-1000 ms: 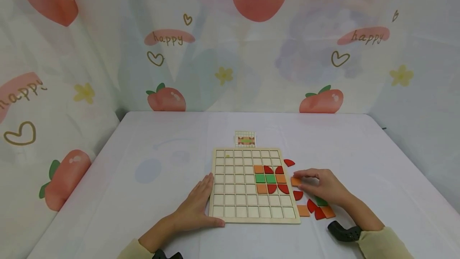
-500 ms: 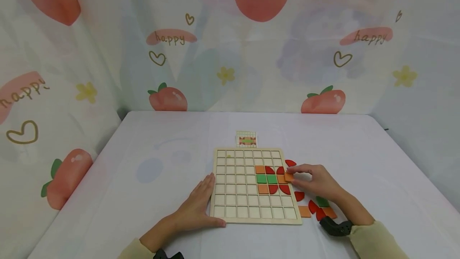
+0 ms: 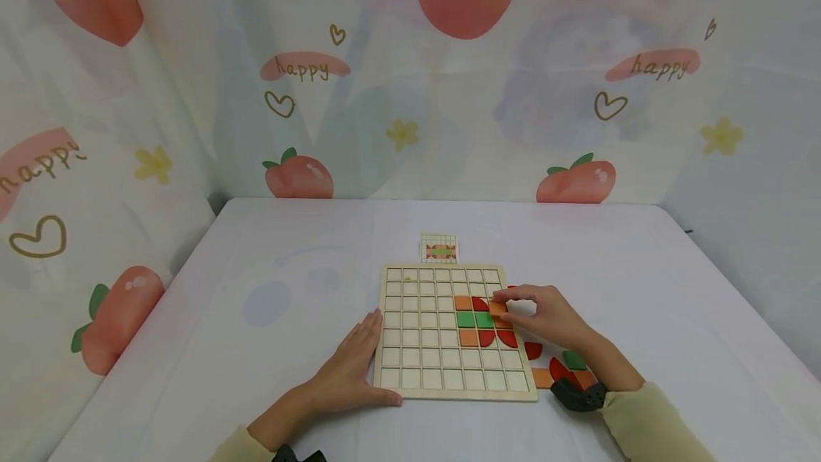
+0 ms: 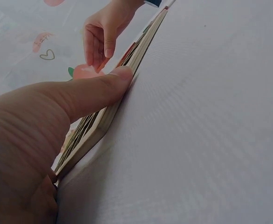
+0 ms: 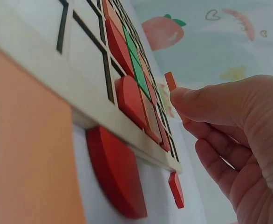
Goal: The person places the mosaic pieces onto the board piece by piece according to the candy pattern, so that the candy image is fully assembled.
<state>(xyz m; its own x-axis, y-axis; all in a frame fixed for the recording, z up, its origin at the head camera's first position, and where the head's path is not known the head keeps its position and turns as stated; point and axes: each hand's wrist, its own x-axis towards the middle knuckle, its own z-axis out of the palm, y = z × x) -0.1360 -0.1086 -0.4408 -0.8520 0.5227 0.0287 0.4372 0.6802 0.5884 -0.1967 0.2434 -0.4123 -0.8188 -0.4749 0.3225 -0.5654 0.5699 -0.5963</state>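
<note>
My right hand [image 3: 550, 314] pinches a square orange tile [image 3: 497, 308] between thumb and fingertips, over the right side of a wooden grid board [image 3: 455, 396]. In the right wrist view that tile [image 5: 170, 80] is seen edge-on, above the board. Two green squares [image 3: 474, 319], several orange squares [image 3: 469, 337] and red rounded pieces [image 3: 507, 339] sit in the board's cells; the held tile and hand hide part of them. My left hand [image 3: 346, 373] rests at the board's near left corner, fingers extended along the left edge, thumb [image 4: 99, 91] touching the near edge.
A small pattern card [image 3: 439, 249] lies beyond the board's far edge. Right of the board are loose red pieces [image 3: 533, 351], orange squares [image 3: 541, 378] and a green piece [image 3: 574, 360], partly hidden by the right wrist's black band [image 3: 579, 396]. White cloth covers the table [image 3: 321, 234].
My right hand has carried the orange tile leftward and away from me, from beside the board's right edge to above its right-hand cells. My left hand has stayed at the corner.
</note>
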